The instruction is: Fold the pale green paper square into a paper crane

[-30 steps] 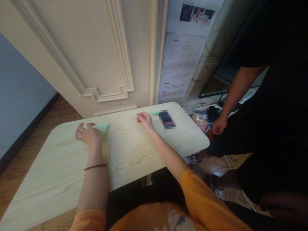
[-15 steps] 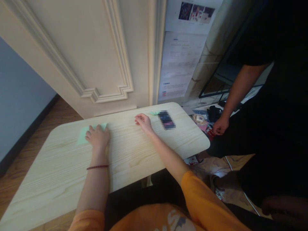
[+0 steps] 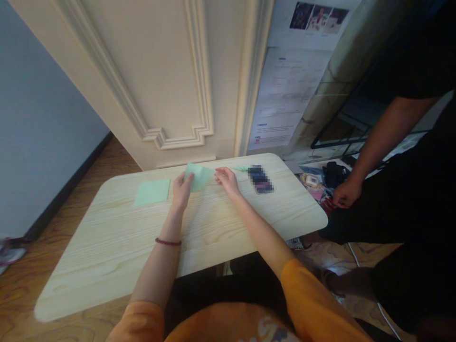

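A light green square sheet of paper (image 3: 200,176) is raised above the table. My left hand (image 3: 182,190) is closed on its left edge, thumb in front. At the sheet's right corner, the fingers of my right hand (image 3: 227,180) are pinched together and appear to grip it. To the left, a stack of the same green paper (image 3: 152,191) lies flat on the pale wood-grain table (image 3: 142,251). Beyond my right hand lies a small folded or crumpled green piece (image 3: 242,168), its shape hard to make out.
A dark, blurred-out object, phone-like in outline (image 3: 261,179), lies at the table's right. A panelled wall (image 3: 171,71) borders the far edge. At right stands a person in black, one hand (image 3: 347,192) low beside several small items on a surface.
My left hand has lifted a green sheet off the stack and carried it right, to my right hand. The view has shifted a little to the left.
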`<action>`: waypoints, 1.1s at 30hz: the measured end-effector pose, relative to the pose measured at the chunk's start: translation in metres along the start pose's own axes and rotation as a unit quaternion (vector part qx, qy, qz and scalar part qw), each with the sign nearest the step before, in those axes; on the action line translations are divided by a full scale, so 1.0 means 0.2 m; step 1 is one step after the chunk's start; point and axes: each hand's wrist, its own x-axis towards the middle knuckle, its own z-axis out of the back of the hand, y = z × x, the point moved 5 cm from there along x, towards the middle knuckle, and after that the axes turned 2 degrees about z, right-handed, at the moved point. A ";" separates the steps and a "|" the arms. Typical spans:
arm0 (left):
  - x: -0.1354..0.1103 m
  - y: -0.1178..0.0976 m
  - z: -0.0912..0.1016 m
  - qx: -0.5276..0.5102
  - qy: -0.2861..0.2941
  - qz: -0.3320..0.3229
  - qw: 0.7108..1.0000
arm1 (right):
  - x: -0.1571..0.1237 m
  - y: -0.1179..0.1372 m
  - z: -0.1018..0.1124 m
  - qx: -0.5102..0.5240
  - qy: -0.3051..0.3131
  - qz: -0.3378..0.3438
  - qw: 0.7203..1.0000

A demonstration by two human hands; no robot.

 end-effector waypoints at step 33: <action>-0.02 0.05 0.00 -0.002 -0.049 0.028 0.998 | 0.04 0.00 0.07 -0.018 -0.050 0.035 0.998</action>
